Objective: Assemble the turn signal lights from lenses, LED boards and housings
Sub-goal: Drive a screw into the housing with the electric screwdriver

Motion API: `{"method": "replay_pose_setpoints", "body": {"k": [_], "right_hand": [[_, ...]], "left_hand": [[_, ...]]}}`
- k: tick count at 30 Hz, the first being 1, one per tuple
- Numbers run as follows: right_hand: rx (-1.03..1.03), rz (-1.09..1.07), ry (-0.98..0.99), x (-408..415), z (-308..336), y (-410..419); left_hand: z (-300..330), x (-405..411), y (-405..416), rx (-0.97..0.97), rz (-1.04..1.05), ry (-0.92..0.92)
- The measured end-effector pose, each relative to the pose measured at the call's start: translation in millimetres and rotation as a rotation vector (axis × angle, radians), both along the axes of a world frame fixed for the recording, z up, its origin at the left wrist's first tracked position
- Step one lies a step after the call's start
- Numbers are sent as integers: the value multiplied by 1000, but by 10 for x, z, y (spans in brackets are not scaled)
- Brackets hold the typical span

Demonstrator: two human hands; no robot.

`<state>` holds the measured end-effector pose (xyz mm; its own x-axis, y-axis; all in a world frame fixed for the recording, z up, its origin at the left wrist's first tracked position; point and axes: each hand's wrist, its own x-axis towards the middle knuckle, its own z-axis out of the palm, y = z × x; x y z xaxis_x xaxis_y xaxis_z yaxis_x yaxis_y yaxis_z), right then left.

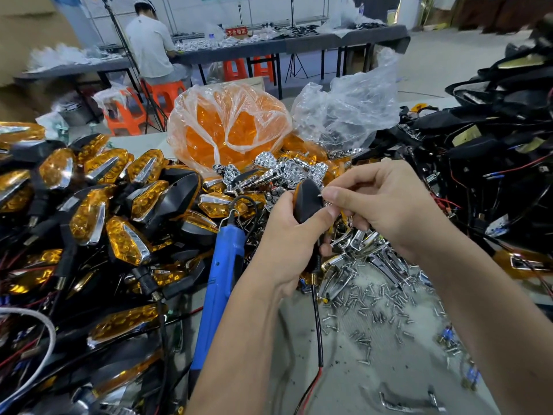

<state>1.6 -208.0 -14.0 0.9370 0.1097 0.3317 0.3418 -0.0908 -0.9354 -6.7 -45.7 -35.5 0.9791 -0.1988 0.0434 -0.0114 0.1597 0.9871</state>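
head view: a person's two bare arms are reaching forward over a crowded grey worktable.
left hand: curling around a black turn signal housing, gripping it upright with the thumb pressing its back, just above the table's centre.
housing details: an orange lens edge is showing along its upper left rim; a black stem and a red and black wire are hanging down from below the hand.
right hand: pinching a small screw between fingertips, holding it against the housing's right side.
blue tool: an electric screwdriver is lying on the table just left of the left forearm.
left side: a pile of finished lights with amber lenses and chrome trim is sitting there.
behind the hands: a clear bag of orange lenses and chrome reflectors are lying near it.
right side: a heap of black housings with wires is rising there.
under the right forearm: loose screws and chrome trim pieces are lying scattered.
background: another person is sitting at a long table.
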Motion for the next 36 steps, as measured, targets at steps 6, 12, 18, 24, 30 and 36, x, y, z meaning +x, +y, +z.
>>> {"method": "replay_pose_setpoints", "body": {"k": [6,12,18,24,30,36], "right_hand": [[-17,-59,12,10,3,-23],[-35,-32,29,17,-26,18],[22,-47,108,18,-39,35],[119,-16,230,-16,-19,85],[243,54,352,-50,5,164],[380,98,406,-73,15,126]], "left_hand": [[-9,16,29,18,18,2],[-4,10,44,74,1,-15],[-11,20,75,115,-26,-25],[0,30,118,82,-79,-16],[72,-17,124,-95,-147,48],[98,-26,141,-230,-234,109]]}}
